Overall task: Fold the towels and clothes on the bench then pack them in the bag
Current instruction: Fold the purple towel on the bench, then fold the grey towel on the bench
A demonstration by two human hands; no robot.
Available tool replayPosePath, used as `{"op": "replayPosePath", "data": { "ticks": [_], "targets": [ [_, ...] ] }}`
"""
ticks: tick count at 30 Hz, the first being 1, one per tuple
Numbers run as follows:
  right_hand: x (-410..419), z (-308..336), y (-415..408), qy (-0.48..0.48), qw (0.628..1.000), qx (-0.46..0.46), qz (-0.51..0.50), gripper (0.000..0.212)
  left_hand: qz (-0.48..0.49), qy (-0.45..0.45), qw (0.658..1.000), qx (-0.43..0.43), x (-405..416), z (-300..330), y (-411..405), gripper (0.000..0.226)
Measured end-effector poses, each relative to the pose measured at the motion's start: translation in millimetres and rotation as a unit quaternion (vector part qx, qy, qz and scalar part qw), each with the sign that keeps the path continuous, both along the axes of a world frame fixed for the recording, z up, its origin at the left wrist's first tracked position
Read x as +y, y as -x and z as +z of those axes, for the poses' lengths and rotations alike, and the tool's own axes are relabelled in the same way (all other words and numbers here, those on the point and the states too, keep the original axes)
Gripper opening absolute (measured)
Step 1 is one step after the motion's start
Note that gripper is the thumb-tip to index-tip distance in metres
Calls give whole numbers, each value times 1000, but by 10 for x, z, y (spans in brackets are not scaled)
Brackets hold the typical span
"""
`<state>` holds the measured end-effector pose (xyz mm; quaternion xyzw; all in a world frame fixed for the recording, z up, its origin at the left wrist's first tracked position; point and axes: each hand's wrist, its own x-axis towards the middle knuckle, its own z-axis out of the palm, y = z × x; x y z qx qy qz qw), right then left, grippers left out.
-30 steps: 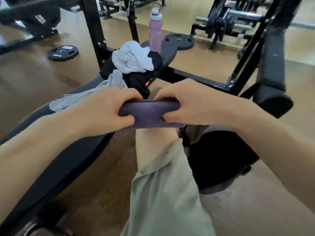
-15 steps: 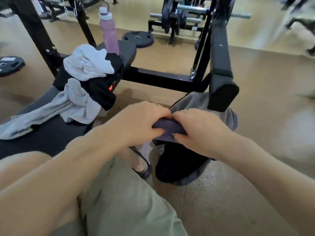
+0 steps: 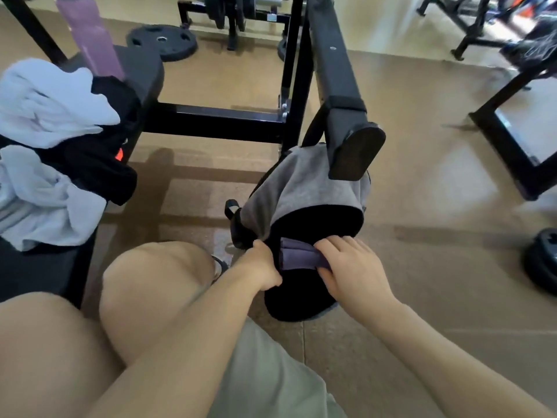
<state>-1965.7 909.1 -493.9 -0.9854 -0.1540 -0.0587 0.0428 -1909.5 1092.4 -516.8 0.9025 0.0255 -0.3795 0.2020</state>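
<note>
A folded purple towel (image 3: 298,254) sits at the dark mouth of the grey-and-black bag (image 3: 304,185) on the floor. My right hand (image 3: 352,267) grips the towel's right end. My left hand (image 3: 263,267) is curled at the bag's left rim beside the towel's left end. On the black bench (image 3: 39,273) at the left lie a white towel (image 3: 51,101), a black garment (image 3: 99,164) with an orange mark, and a light grey cloth (image 3: 42,203), all unfolded.
A pink bottle (image 3: 93,40) stands on the bench's far end. A black rack frame (image 3: 241,119) and a padded arm (image 3: 349,122) hang over the bag. Weight plates (image 3: 161,42) lie on the floor behind and at the right edge (image 3: 542,260). My knees fill the lower left.
Both hands carried the folded purple towel from above my knee rightward and down to the bag's opening. My left hand shifted from the towel to the bag's rim.
</note>
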Motion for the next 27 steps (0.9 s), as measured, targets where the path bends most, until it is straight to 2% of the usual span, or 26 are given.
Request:
{"op": "replayPosePath", "data": {
  "ticks": [2, 5, 8, 10, 14, 17, 23, 25, 27],
  "targets": [
    [-25, -91, 72, 5, 1000, 22, -2, 30, -13, 0, 999, -42, -23, -31, 13, 78],
    [-77, -217, 140, 22, 998, 61, -10, 34, 4, 7, 1000, -24, 58, -84, 68, 68],
    [-96, -292, 120, 31, 997, 71, -9, 36, 52, 63, 997, -13, 122, -90, 130, 37],
    [-49, -327, -10, 43, 997, 68, 0, 37, 73, 100, 992, -32, 109, -34, 175, 26],
    [231, -367, -433, 90, 992, 74, 42, 31, 79, 151, 985, 3, 63, 140, 338, 24],
    [426, -514, -653, 158, 975, 134, 80, 38, 102, 177, 979, 14, 80, 175, 395, 24],
    [521, -789, -758, 290, 924, 241, 64, 40, 98, 149, 982, -55, 283, 123, 381, 24],
    [590, -754, -704, 297, 922, 245, 48, 48, 80, 137, 985, -75, 340, 146, 379, 24],
    [663, -563, -634, 268, 937, 221, 44, 43, 44, 111, 986, -115, 384, 204, 364, 23]
  ]
}}
